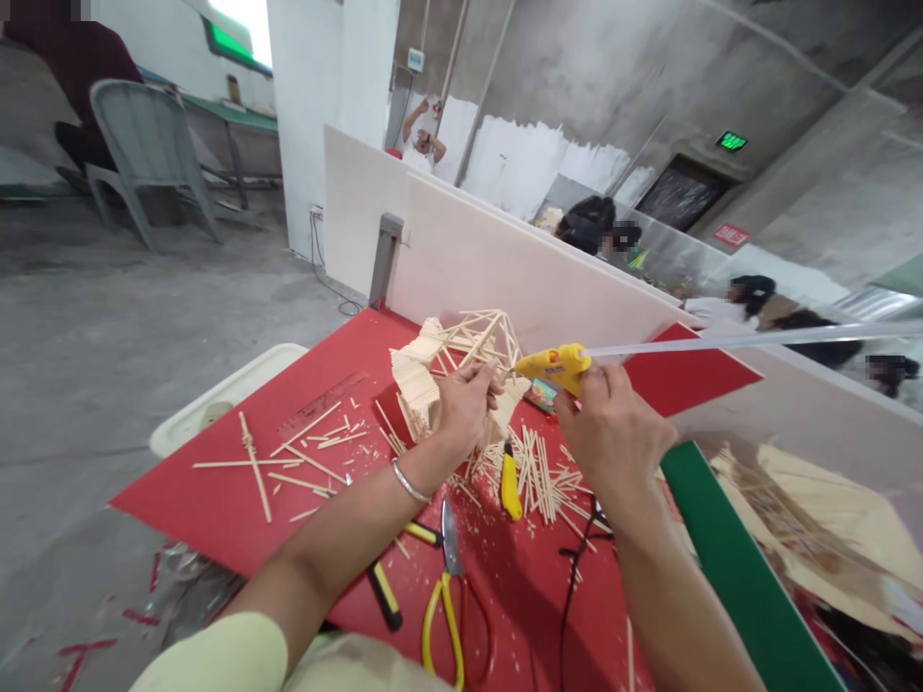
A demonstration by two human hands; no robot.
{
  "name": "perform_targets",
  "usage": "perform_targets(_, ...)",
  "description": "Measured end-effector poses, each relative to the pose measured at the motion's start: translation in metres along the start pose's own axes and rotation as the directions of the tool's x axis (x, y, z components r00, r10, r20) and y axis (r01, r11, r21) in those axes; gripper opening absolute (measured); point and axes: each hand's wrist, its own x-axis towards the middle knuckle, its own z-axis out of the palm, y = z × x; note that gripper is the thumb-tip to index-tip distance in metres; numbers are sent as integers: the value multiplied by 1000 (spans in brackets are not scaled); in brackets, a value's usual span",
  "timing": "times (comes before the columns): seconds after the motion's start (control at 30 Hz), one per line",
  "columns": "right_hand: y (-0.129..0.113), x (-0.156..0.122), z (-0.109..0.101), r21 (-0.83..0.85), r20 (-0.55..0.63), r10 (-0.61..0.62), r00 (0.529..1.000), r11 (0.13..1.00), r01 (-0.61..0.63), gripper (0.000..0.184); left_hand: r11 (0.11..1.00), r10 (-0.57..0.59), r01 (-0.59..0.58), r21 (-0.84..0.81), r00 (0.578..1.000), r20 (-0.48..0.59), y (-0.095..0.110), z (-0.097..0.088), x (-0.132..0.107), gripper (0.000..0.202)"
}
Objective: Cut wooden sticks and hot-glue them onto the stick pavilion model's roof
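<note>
My right hand [624, 428] grips a yellow hot glue gun [552, 365], its nozzle pointing left. A long clear glue stick [728, 340] runs out of its back to the right. Close to the nozzle, my left hand [465, 408] has its fingers pinched together; what is between them cannot be made out. Behind and around that hand stands a model of pale wooden sticks [418, 370], with ridged stacked sides and an open stick frame [486, 332] on top. The left hand hides part of it.
The red table [288, 490] holds loose sticks [537, 471], a yellow utility knife [511, 485], a yellow-handled cutting tool [445, 615] and a black-and-yellow-handled tool [386, 594]. A black cord [569, 586] lies near my right forearm. A white partition [490, 259] stands behind; people work beyond it.
</note>
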Motion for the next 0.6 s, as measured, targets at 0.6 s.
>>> perform_targets(0.6, 3, -2, 4, 42, -12, 57, 998, 998, -56, 34, 1000, 1, -1, -24, 1000, -15, -2, 3, 1, 30)
